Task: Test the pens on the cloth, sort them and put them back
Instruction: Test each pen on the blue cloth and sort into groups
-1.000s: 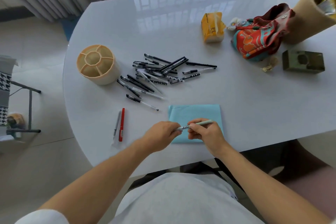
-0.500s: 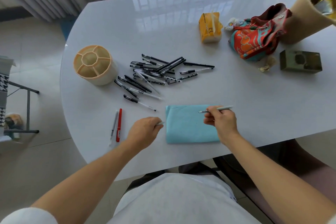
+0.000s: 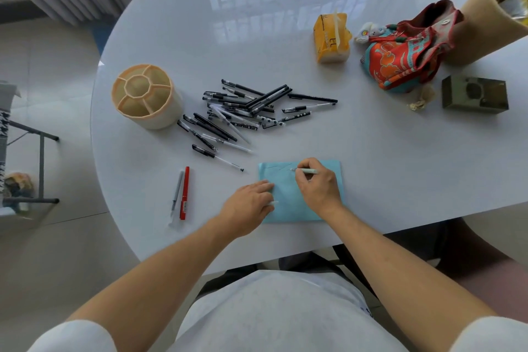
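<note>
Right hand (image 3: 317,186) gripping pale pen (image 3: 307,171), tip down on blue cloth (image 3: 297,210) at desk's (image 3: 371,174) near edge, left hand (image 3: 249,206) pressing cloth flat, cap (image 3: 273,203) tucked under fingers.

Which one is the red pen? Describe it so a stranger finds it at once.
Start at the blue cloth near the table's front edge and look to its left. Two pens lie side by side there, apart from the black pile. The red pen is the right one; its neighbour is grey.
</note>
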`<state>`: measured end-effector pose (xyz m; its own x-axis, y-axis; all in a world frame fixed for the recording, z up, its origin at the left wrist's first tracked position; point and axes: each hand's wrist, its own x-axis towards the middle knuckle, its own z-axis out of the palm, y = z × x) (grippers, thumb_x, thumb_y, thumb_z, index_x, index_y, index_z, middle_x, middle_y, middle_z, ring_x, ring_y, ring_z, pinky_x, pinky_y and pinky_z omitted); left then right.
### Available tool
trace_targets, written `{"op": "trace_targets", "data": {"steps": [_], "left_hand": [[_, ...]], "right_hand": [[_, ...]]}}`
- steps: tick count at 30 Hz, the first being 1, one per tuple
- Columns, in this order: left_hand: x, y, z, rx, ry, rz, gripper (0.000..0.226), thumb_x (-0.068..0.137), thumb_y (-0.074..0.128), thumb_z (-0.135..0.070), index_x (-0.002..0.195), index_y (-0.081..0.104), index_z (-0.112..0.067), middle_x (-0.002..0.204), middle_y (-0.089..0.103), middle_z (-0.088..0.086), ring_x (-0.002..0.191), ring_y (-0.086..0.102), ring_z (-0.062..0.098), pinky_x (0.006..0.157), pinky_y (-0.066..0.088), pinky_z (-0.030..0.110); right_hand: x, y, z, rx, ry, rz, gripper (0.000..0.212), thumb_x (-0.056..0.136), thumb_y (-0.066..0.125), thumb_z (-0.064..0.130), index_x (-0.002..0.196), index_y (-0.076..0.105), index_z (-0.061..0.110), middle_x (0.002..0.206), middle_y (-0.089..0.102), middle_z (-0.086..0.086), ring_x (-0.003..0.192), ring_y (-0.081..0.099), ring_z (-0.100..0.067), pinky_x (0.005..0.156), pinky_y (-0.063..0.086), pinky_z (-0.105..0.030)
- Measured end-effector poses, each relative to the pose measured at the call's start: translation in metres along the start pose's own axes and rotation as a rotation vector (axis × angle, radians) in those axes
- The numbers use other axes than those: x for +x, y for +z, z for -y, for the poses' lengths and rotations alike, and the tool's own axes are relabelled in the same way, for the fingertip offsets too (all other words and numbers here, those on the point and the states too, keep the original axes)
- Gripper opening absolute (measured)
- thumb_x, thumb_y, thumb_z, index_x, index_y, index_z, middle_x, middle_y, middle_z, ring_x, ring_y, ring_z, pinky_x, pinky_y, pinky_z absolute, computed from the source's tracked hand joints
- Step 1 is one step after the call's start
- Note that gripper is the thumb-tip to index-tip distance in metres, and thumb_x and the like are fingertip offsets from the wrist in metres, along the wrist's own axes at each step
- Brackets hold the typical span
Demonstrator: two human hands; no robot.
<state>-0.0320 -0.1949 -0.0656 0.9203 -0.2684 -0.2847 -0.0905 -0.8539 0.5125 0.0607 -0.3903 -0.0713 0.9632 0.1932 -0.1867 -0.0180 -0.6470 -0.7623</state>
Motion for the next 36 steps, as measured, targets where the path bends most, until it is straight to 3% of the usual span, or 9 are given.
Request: {"op": "trace_targets", "data": {"steps": [4,9,12,16,23,26,31,34,36], "left_hand": [[0.001,-0.003,-0.002,-0.024,-0.002,-0.016,0.025,0.101,0.054,-0.031,0.105,0.069,-0.012,0.148,0.052,0.002,0.144,0.04,0.018,0.112,0.037,0.035],[0.002,-0.009,-0.004,-0.126,-0.033,-0.052,0.026,0.103,0.052,-0.031,0.099,0.066,-0.01,0.134,0.062,0.002,0.136,0.048,0.015,0.106,0.043,0.032],[0.001,-0.014,-0.006,-0.167,-0.114,-0.133,0.024,0.102,0.052,-0.035,0.104,0.067,-0.016,0.129,0.065,-0.003,0.119,0.057,0.016,0.096,0.047,0.032],[0.0,-0.021,-0.008,-0.219,-0.131,-0.165,0.021,0.101,0.052,-0.035,0.097,0.065,-0.019,0.097,0.066,-0.006,0.09,0.057,0.014,0.08,0.049,0.038],[-0.001,-0.026,-0.017,-0.19,-0.123,-0.136,0.023,0.1,0.052,-0.035,0.088,0.062,-0.019,0.076,0.06,-0.005,0.072,0.052,0.015,0.064,0.044,0.034],[-0.005,-0.028,-0.015,-0.194,-0.161,-0.094,0.021,0.1,0.051,-0.029,0.091,0.065,-0.017,0.081,0.069,-0.005,0.073,0.061,0.017,0.067,0.05,0.038],[-0.023,-0.026,-0.005,-0.174,-0.249,-0.036,0.026,0.1,0.05,-0.033,0.086,0.063,-0.016,0.079,0.071,0.0,0.071,0.063,0.022,0.067,0.051,0.043],[-0.037,-0.024,0.005,-0.103,-0.376,0.012,0.037,0.098,0.05,-0.045,0.069,0.053,-0.022,0.064,0.06,-0.003,0.06,0.054,0.018,0.052,0.039,0.035],[-0.046,-0.025,0.016,-0.056,-0.51,0.017,0.044,0.097,0.05,-0.049,0.062,0.048,-0.022,0.058,0.053,-0.004,0.056,0.05,0.016,0.049,0.031,0.03]], "right_hand": [[0.009,-0.011,-0.004,0.041,0.081,-0.112,0.003,0.09,0.066,0.014,0.088,0.066,0.016,0.064,0.064,0.006,0.057,0.061,-0.003,0.058,0.046,-0.025],[0.006,-0.021,0.005,0.316,0.211,-0.09,0.01,0.089,0.065,0.011,0.082,0.066,0.016,0.07,0.073,0.001,0.061,0.071,-0.018,0.058,0.055,-0.029],[-0.005,-0.026,0.016,0.549,0.252,0.03,0.011,0.088,0.064,0.004,0.078,0.066,0.008,0.068,0.072,-0.011,0.061,0.068,-0.025,0.061,0.057,-0.04],[-0.022,-0.029,0.03,0.705,0.258,0.176,0.006,0.084,0.065,0.006,0.079,0.067,0.004,0.07,0.069,-0.022,0.059,0.066,-0.029,0.055,0.057,-0.032],[-0.026,-0.019,0.037,0.696,0.27,0.282,0.009,0.091,0.066,0.007,0.083,0.07,0.005,0.076,0.071,-0.025,0.061,0.068,-0.029,0.066,0.063,-0.04],[-0.026,-0.013,0.036,0.67,0.291,0.327,0.012,0.096,0.067,0.01,0.087,0.069,0.003,0.078,0.073,-0.022,0.062,0.069,-0.03,0.072,0.064,-0.044],[-0.028,0.009,0.043,0.568,0.316,0.408,0.014,0.098,0.066,0.014,0.092,0.069,0.002,0.078,0.075,-0.017,0.064,0.071,-0.027,0.069,0.062,-0.036],[-0.021,0.026,0.054,0.433,0.288,0.522,0.017,0.096,0.07,0.022,0.09,0.072,0.006,0.078,0.076,-0.009,0.066,0.07,-0.019,0.07,0.062,-0.033],[-0.01,0.038,0.062,0.344,0.259,0.449,0.021,0.095,0.071,0.031,0.085,0.072,0.012,0.079,0.076,-0.005,0.062,0.067,-0.012,0.069,0.061,-0.033]]}}
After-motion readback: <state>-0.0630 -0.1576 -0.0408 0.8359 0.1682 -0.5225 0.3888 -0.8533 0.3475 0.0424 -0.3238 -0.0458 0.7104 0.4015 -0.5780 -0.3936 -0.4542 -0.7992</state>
